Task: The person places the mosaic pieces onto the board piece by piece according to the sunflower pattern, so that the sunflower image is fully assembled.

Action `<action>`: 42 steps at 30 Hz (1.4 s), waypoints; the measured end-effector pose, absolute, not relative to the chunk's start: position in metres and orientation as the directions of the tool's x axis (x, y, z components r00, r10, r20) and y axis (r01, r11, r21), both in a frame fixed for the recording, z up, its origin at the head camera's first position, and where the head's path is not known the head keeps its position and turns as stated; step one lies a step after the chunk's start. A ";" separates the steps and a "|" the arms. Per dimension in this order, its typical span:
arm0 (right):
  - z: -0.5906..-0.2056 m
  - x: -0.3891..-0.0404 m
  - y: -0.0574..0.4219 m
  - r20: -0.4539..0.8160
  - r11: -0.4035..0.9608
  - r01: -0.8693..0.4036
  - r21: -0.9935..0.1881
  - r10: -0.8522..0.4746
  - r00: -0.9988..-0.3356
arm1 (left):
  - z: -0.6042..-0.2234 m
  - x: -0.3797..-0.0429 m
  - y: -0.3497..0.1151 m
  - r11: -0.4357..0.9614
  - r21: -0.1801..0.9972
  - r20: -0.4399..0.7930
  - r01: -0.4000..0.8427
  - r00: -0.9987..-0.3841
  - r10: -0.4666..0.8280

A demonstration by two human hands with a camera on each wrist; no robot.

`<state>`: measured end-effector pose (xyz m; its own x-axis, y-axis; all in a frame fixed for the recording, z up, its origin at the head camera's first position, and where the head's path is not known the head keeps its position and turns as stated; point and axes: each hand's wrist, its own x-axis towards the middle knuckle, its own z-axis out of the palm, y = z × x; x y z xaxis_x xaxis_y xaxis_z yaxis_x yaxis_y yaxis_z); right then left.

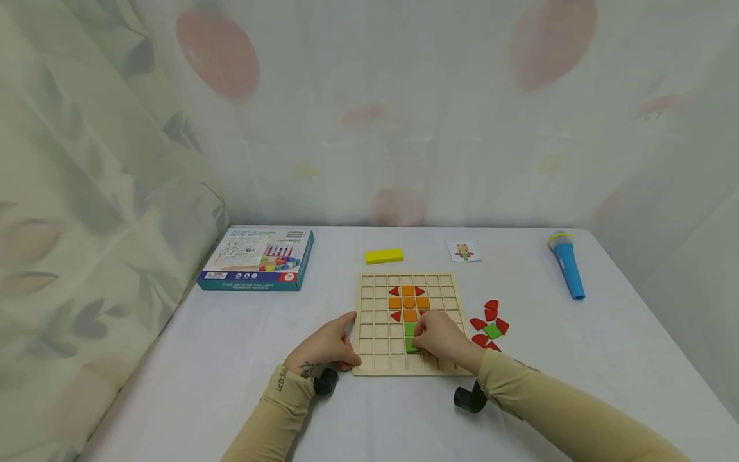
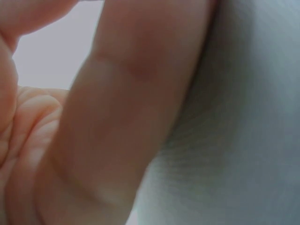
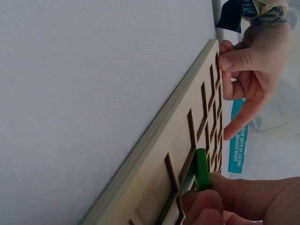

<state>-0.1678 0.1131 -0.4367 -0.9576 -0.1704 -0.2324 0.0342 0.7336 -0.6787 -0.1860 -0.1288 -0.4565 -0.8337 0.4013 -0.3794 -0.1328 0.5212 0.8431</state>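
Note:
A wooden grid board (image 1: 374,346) lies on the table. My right hand (image 1: 443,338) is over its lower middle, pinching a green square tile (image 3: 202,171) between thumb and fingers. In the right wrist view this tile stands tilted at a grid cell. Just above it in the head view, another green tile (image 1: 409,328) sits in the grid. Orange tiles (image 1: 408,291) surround an orange round piece (image 1: 408,303), with red triangles (image 1: 395,291) at the corners. My left hand (image 1: 325,344) rests at the board's left edge, thumb and index finger spread and touching it.
Right of the board lie several red pieces (image 1: 501,326) around a green tile (image 1: 492,331). Behind it are a yellow block (image 1: 383,256) and a pattern card (image 1: 464,251). A boxed toy set (image 1: 256,258) stands back left; a blue microphone (image 1: 569,268) lies back right.

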 end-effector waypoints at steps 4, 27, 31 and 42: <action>-0.435 -0.167 0.113 -0.224 0.743 0.027 -0.669 -0.167 -0.960 | -0.455 -0.186 -0.128 0.515 0.846 -0.381 -0.140 -0.834 0.399; -0.410 -0.172 0.155 -0.048 0.887 -0.129 -0.443 -0.168 -0.985 | -0.456 -0.187 -0.126 0.515 0.843 -0.392 -0.154 -0.832 0.392; -0.404 -0.177 0.191 0.006 0.911 -0.230 -0.341 -0.243 -0.970 | -0.456 -0.187 -0.127 0.525 0.838 -0.393 -0.150 -0.833 0.390; -0.418 -0.176 0.253 -0.083 0.924 -0.359 -0.134 -0.371 -0.925 | -0.458 -0.187 -0.128 0.528 0.836 -0.393 -0.148 -0.833 0.389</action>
<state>-0.1760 0.2527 -0.4180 -0.9248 -0.3712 -0.0829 -0.3587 0.9237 -0.1343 -0.1871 -0.1284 -0.4580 -0.8332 0.3891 -0.3929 -0.1478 0.5280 0.8363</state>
